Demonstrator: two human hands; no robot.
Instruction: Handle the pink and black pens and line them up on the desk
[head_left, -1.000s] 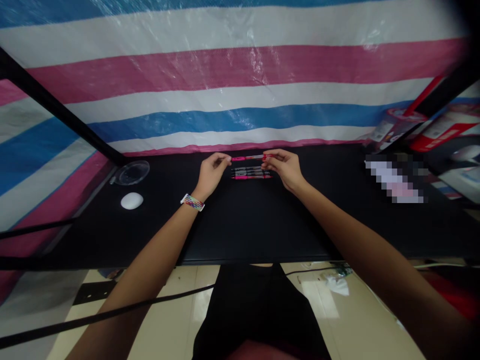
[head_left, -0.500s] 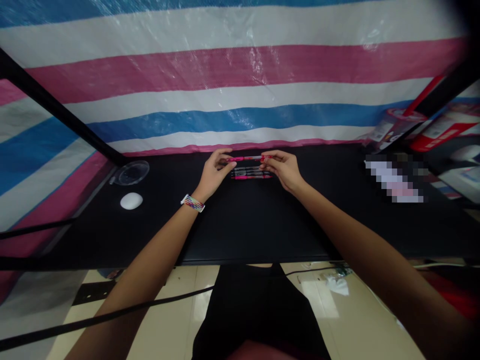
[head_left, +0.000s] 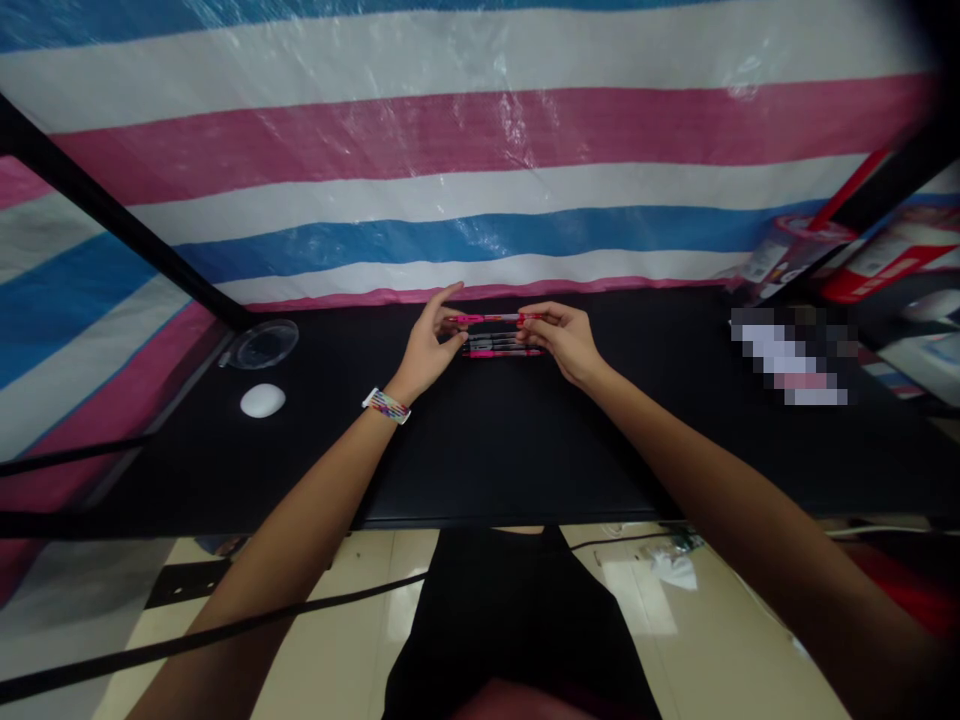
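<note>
A pink pen [head_left: 491, 319] lies crosswise at the far side of the black table [head_left: 480, 440], held at both ends. My left hand [head_left: 431, 340] touches its left end with thumb and fingertips, the other fingers stretched out. My right hand [head_left: 566, 335] pinches its right end. Just nearer to me, a row of several more pens [head_left: 501, 348], pink and dark, lies side by side on the table between my hands.
A clear round lid or dish [head_left: 264, 344] and a white oval object [head_left: 262, 401] sit at the left of the table. Red and white packages [head_left: 862, 250] stand at the far right. A striped tarp [head_left: 450, 180] backs the table.
The held pen has come down slightly toward the row of pens. My left hand's fingers have opened out from a closed pinch.
</note>
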